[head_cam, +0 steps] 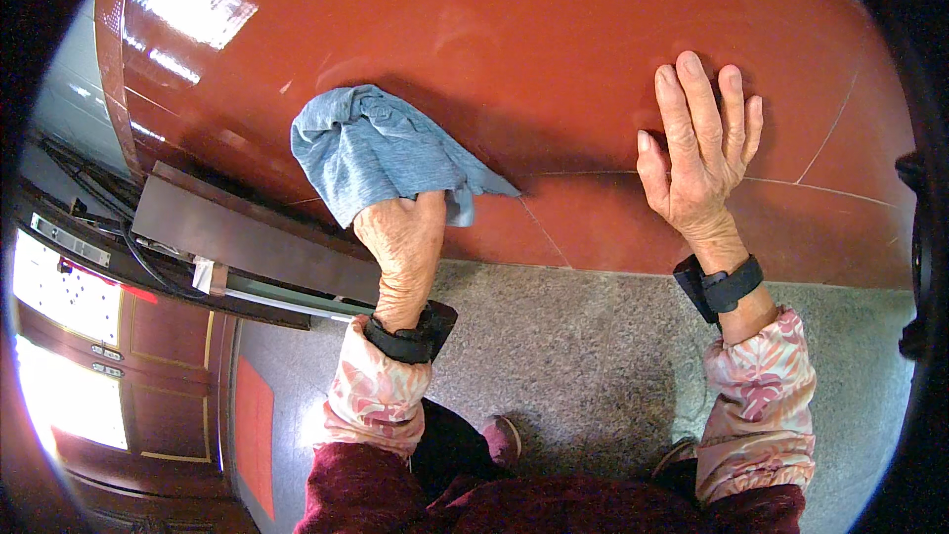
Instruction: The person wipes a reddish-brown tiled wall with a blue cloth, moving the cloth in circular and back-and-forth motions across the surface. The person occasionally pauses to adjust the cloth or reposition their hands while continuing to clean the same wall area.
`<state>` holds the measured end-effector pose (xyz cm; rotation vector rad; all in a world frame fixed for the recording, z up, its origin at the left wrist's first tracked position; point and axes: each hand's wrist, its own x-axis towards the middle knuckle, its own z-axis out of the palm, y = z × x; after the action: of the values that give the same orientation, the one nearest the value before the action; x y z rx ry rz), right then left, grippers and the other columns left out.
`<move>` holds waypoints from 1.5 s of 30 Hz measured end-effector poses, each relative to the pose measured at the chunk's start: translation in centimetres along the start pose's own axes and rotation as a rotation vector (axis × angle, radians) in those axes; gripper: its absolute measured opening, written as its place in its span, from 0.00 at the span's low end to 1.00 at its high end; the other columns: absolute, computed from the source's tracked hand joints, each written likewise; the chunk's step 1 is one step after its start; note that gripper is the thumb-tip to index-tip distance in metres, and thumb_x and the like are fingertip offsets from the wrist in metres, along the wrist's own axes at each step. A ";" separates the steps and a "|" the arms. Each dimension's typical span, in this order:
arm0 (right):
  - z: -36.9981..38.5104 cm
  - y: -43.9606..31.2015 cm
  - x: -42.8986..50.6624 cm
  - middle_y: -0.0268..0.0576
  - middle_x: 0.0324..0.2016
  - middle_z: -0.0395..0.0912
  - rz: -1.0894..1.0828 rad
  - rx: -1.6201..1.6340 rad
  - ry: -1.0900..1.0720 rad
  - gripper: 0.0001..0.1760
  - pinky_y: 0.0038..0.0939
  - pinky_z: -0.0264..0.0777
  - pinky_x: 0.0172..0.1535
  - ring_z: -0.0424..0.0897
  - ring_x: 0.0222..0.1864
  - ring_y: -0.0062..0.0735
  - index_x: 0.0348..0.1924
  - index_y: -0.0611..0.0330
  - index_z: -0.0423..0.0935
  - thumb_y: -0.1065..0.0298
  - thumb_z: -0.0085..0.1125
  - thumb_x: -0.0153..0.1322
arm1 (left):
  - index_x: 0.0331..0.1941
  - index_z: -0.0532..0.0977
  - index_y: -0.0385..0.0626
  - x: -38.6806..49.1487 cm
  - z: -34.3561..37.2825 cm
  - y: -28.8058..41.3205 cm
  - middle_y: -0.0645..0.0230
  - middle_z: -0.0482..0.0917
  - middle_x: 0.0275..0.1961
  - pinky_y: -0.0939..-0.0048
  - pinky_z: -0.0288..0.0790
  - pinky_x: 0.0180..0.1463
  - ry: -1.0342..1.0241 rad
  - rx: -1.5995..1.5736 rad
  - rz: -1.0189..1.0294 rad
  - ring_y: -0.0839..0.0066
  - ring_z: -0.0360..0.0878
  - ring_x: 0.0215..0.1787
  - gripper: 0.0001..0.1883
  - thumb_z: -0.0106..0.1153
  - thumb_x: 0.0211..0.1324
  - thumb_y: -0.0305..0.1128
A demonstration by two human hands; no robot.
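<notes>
My left hand (402, 241) holds a heathered blue-grey cloth (378, 148), which covers my fingers. The cloth lies bunched on a glossy red-brown surface (519, 37), with one pointed corner stretching to the right. My right hand (697, 148) is over the same surface, further right, back of the hand up. Its fingers are spread and it holds nothing; whether the palm presses down I cannot tell. Both wrists carry black straps, above patterned pink sleeve covers.
Thin pale lines (827, 130) run across the red-brown surface. Below its near edge is a speckled grey floor (563, 356). At left are a dark bench-like ledge (245, 230), black cables (141, 245), a brown panelled door (170, 400) and a red mat (254, 430).
</notes>
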<state>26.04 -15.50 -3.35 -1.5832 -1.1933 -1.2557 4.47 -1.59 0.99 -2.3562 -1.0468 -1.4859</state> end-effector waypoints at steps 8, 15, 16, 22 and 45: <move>0.0 -0.1 0.0 0.37 0.61 0.61 0.003 -0.006 0.000 0.29 0.46 0.33 0.66 0.50 0.66 0.42 0.58 0.52 0.65 0.60 0.51 0.63 | 0.53 0.65 0.33 0.5 -0.6 -1.7 0.50 0.71 0.51 0.61 0.60 0.59 0.008 0.072 0.130 0.53 0.66 0.57 0.31 0.61 0.41 0.32; 0.0 -0.1 0.0 0.37 0.60 0.61 0.004 0.005 0.006 0.29 0.46 0.33 0.66 0.51 0.66 0.42 0.58 0.53 0.66 0.61 0.52 0.63 | 0.53 0.61 0.33 0.4 -1.0 0.0 0.56 0.70 0.49 0.68 0.59 0.59 -0.207 -0.563 -0.180 0.63 0.68 0.51 0.30 0.57 0.41 0.22; 0.0 -0.1 0.0 0.37 0.60 0.61 0.001 0.004 0.009 0.29 0.46 0.33 0.66 0.51 0.66 0.42 0.58 0.53 0.66 0.61 0.52 0.62 | 0.52 0.60 0.31 0.6 -1.2 0.4 0.54 0.68 0.47 0.67 0.60 0.57 -0.265 -0.543 -0.199 0.62 0.68 0.49 0.30 0.55 0.40 0.21; 0.1 -0.1 -0.1 0.37 0.61 0.60 0.001 0.010 0.007 0.30 0.46 0.33 0.66 0.50 0.66 0.42 0.58 0.53 0.65 0.62 0.52 0.62 | 0.48 0.63 0.31 1.8 -3.9 2.3 0.56 0.73 0.40 0.64 0.65 0.49 -0.442 -0.254 0.011 0.64 0.71 0.42 0.30 0.63 0.37 0.26; 0.2 0.0 0.0 0.38 0.61 0.60 -0.012 -0.016 0.017 0.29 0.45 0.34 0.66 0.51 0.66 0.43 0.59 0.54 0.65 0.60 0.50 0.64 | 0.55 0.60 0.31 0.0 0.4 -1.7 0.46 0.68 0.52 0.59 0.61 0.56 -0.013 -0.177 -0.149 0.54 0.66 0.53 0.40 0.68 0.42 0.42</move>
<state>26.06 -15.34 -3.37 -1.5757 -1.1863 -1.2874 3.67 -0.12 0.40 -2.4545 -1.1623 -1.6823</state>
